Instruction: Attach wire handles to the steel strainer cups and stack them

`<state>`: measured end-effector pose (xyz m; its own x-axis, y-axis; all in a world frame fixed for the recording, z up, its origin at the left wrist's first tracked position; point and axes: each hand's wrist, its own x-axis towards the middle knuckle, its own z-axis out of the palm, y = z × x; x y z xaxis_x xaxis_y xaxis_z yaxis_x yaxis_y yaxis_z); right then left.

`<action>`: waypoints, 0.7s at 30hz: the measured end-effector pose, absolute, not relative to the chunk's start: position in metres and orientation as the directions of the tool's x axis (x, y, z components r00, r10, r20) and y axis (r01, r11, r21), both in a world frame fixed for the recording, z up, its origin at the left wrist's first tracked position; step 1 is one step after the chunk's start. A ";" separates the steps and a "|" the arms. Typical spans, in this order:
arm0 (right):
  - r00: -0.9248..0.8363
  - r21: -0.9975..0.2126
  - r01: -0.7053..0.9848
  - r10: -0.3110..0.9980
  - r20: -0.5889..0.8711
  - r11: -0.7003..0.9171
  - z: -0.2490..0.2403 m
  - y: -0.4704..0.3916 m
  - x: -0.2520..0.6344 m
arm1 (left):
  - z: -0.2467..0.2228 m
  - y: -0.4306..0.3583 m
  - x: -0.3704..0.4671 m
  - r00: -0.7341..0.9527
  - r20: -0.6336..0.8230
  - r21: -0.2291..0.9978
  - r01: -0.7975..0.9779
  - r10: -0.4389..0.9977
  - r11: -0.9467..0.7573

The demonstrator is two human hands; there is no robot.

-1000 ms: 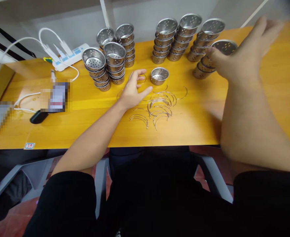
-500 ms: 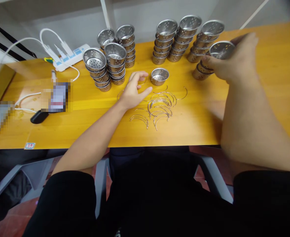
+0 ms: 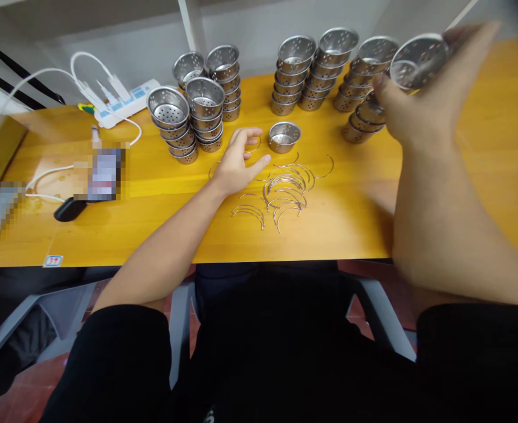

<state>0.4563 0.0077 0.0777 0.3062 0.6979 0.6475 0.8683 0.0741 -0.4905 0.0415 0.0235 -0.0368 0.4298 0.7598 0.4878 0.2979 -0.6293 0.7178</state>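
Note:
My right hand [image 3: 430, 100] grips a perforated metal cup [image 3: 417, 61], tilted and raised above a short stack of like cups [image 3: 358, 129] at the right. Resting on the table, my left hand [image 3: 239, 161] has its fingers apart and nothing in them. Just right of its fingertips stands a single perforated cup [image 3: 284, 138], upright. In front of that cup lies a loose pile of thin curved metal wires [image 3: 285, 185]. A few more wires lie beside and partly under the left hand.
Stacks of perforated cups stand at the back left [image 3: 206, 97] and back centre [image 3: 296, 53]. A white power strip [image 3: 129, 104] with cables, a blurred phone [image 3: 106, 173] and a black object [image 3: 70, 208] lie to the left on the yellow table [image 3: 162, 241].
My right hand has lifted the cup upward and to the right, off the short stack, tilting it. My left hand and the wires have stayed in place.

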 end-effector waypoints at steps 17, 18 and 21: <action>-0.502 -0.568 0.500 0.754 0.424 0.653 0.063 -0.052 0.323 | -0.035 0.030 0.043 0.594 0.621 0.527 0.167 0.512 -0.833; -0.500 -0.585 0.487 0.757 0.421 0.648 0.062 -0.052 0.323 | -0.035 0.030 0.044 0.596 0.623 0.526 0.160 0.507 -0.835; -0.507 -0.631 0.442 0.758 0.411 0.638 0.064 -0.052 0.325 | -0.034 0.029 0.045 0.590 0.612 0.550 0.161 0.526 -0.820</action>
<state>0.3251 -0.0515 0.0637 -0.5068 0.7576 0.4114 0.4420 0.6380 -0.6305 0.0447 0.0289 -0.0343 0.5905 0.5262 0.6119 0.1610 -0.8198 0.5496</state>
